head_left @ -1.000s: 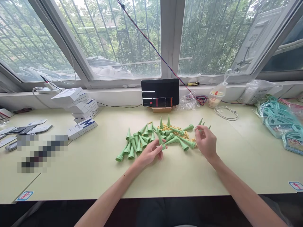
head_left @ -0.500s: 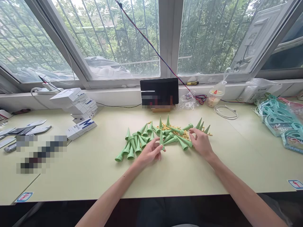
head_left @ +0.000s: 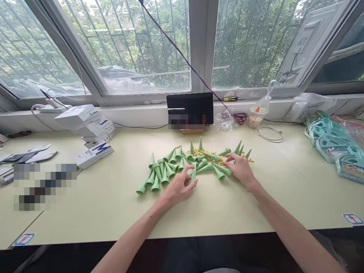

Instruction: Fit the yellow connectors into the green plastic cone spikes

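My left hand point(head_left: 179, 185) is in front of the pile, with a green plastic cone spike point(head_left: 194, 173) held between thumb and fingers, tip up. Its lower end is partly hidden by the hand. My right hand point(head_left: 241, 168) is at the pile's right side, thumb and index finger curled close together beside small yellow plastic pieces point(head_left: 196, 152); whatever is between these fingertips is too small to make out. Many more green cone spikes point(head_left: 164, 176) lie around the yellow pieces, mostly with open ends facing me. A few stand upright, such as a cone spike point(head_left: 200, 143) at the back.
Behind the pile a black screen point(head_left: 190, 110) leans on a cardboard stand. White boxes point(head_left: 96, 154) are stacked at the left. To the right are a coiled white cable point(head_left: 269, 134), a bagged cup point(head_left: 258, 115) and teal plastic items point(head_left: 330, 138) in wrapping.
My left thumb and index finger have spread slightly around the cone spike, which sits lower in the hand. The right hand stays almost in place. The whole view has shifted a little.
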Demonstrator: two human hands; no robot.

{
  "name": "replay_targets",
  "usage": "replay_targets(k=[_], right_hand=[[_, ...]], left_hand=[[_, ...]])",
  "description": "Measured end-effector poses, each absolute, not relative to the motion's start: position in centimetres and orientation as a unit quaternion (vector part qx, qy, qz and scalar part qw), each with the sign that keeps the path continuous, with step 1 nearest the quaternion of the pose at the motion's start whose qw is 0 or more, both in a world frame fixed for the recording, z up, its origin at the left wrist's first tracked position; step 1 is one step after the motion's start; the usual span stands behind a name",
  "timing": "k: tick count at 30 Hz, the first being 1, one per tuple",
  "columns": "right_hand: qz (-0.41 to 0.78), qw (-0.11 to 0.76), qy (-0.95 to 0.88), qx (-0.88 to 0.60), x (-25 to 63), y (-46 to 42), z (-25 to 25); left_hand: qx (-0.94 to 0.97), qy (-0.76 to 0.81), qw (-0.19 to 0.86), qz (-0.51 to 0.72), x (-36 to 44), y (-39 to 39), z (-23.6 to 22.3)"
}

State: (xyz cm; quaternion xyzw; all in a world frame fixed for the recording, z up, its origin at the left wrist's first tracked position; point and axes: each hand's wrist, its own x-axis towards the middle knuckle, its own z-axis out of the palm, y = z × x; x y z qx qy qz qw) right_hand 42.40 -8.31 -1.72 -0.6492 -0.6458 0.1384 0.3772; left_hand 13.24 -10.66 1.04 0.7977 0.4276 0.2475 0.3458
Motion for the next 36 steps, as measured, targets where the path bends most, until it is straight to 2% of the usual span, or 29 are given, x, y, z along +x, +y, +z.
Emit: replay_targets(k=[6, 15, 18, 23, 30, 36], right_hand=[[0.156, 0.348, -0.643, -0.664, 42.5, -8.0, -1.5], [0.145, 0.351, -0.647, -0.661, 42.4, -7.8, -1.7], [0.118, 0.380, -0.655, -0.642, 42.3, -8.0, -1.6], [0.050, 0.452, -0.658, -0.600, 41.5, -8.2, -1.3], [-0.045, 0.531, -0.709, -0.462, 37.6, -10.4, -1.0], [-0.070, 0.470, -0.827, -0.301, 34.4, -11.3, -1.0]], left_hand=[[0.805, 0.426, 0.338, 0.236, 13.2, -10.6, 1.1], [0.799, 0.425, 0.349, 0.242, 13.2, -10.5, 0.9], [0.780, 0.421, 0.380, 0.263, 13.2, -10.5, 0.8], [0.702, 0.400, 0.498, 0.315, 13.2, -10.5, 0.8], [0.624, 0.392, 0.585, 0.339, 13.1, -9.9, 0.5], [0.611, 0.387, 0.591, 0.356, 13.2, -9.9, 1.0]])
